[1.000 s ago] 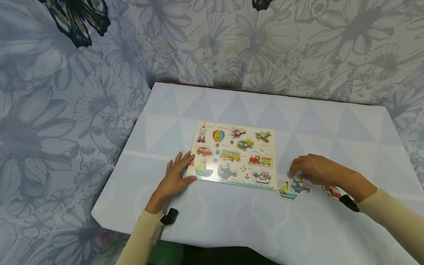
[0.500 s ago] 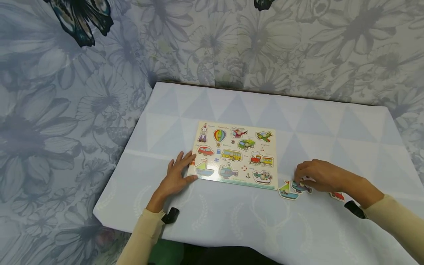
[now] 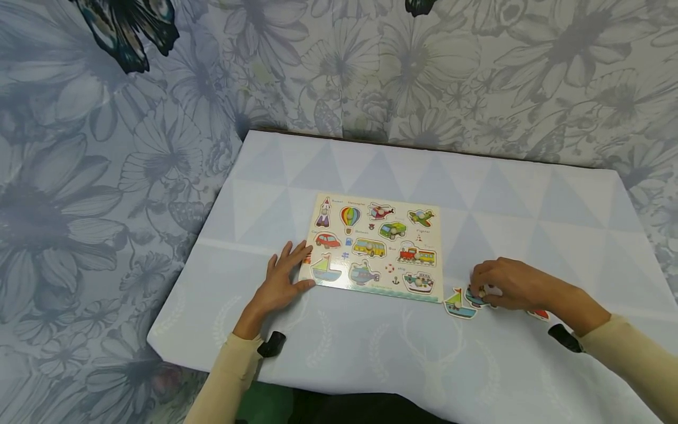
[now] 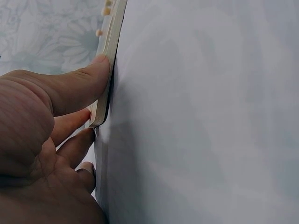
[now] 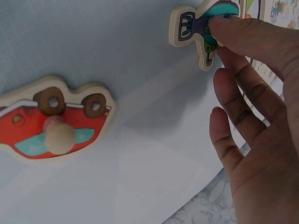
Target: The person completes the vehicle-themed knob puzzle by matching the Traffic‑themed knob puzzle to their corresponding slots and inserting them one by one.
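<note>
A wooden peg puzzle board [image 3: 371,234] with vehicle pictures lies on the table. My left hand [image 3: 278,288] rests at its near left corner, fingers spread. In the left wrist view the thumb [image 4: 88,84] lies along one side of the board [image 4: 114,35] and the fingers touch near the corner. Right of the board, my right hand [image 3: 511,284] pinches a submarine puzzle piece [image 5: 201,28] between thumb and index finger; its knob is hidden. A sailboat piece [image 3: 459,307] lies just left of the submarine. Beneath the right wrist lies a red car piece [image 5: 88,123], knob up.
The table [image 3: 371,353] has a pale cloth with triangles. Patterned wall covering [image 3: 413,76] rises behind it, and a dark butterfly decoration [image 3: 132,29] hangs at upper left. Several vehicle pieces, such as the train [image 3: 416,254], sit in the board.
My right hand has moved slightly right and toward me, and its fingers have come down onto the submarine piece. The left hand stays at the board's corner.
</note>
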A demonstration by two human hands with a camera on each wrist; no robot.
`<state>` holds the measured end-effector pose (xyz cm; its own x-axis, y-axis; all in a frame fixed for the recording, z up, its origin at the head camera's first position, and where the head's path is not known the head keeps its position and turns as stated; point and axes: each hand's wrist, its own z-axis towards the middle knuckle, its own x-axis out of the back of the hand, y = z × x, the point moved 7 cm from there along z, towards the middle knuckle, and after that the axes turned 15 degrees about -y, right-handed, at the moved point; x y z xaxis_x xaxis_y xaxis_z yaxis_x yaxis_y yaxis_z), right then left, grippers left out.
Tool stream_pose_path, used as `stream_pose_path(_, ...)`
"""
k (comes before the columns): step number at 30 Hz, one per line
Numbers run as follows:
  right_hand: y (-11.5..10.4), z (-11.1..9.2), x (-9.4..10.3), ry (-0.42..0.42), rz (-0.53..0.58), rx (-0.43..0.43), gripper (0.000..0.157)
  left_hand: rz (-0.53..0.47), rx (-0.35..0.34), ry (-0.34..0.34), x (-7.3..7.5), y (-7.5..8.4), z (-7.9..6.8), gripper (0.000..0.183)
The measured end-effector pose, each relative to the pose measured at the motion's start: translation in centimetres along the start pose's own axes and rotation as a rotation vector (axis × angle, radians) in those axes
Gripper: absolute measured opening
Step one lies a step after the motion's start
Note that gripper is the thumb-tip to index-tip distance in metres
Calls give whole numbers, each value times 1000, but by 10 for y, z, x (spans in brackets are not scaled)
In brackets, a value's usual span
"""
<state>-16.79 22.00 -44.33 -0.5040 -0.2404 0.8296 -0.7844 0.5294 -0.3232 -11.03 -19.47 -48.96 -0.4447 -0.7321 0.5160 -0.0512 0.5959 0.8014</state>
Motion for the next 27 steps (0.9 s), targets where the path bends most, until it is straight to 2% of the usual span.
stream_pose_path(6,-1,2,-4,-12,17,35,26,-7,-3,1,0,1,0,77)
stream_pose_path(10,-3,4,0,11,-4,52,26,2,-4,4,0,1,0,77)
stream_pose_path(21,-11,10,26,92,-46,129,28,4,-1,1,0,1,0,77)
stream_pose_path(27,-14,19,39,108,-76,117,27,1,-3,-2,0,1,-1,77)
